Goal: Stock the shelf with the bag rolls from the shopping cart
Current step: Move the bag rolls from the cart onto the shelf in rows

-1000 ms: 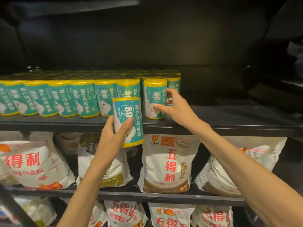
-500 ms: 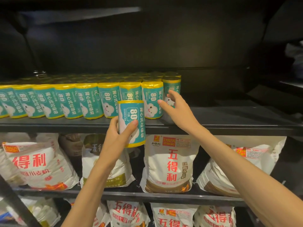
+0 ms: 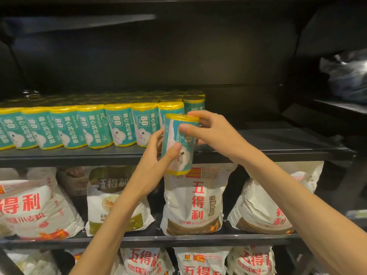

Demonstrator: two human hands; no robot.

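Note:
A teal bag roll with yellow ends (image 3: 183, 159) is held upright in front of the black shelf's edge (image 3: 79, 156). My left hand (image 3: 156, 155) grips its lower half from the left, thumb across the front. My right hand (image 3: 210, 132) holds its upper half, thumb on the front and fingers over the top rim. Behind it, several rows of matching rolls (image 3: 95, 126) stand on the shelf, filling its left and middle part. The shopping cart is out of sight.
To the right of the rolls the shelf board (image 3: 268, 139) is bare and dark. White flour bags with red lettering (image 3: 193, 201) fill the two shelves below. A crumpled plastic bag (image 3: 345, 76) lies on a neighbouring shelf at the far right.
My right hand left the standing rolls and took hold of the top of the roll held by my left hand. That roll has moved right and up to the shelf edge.

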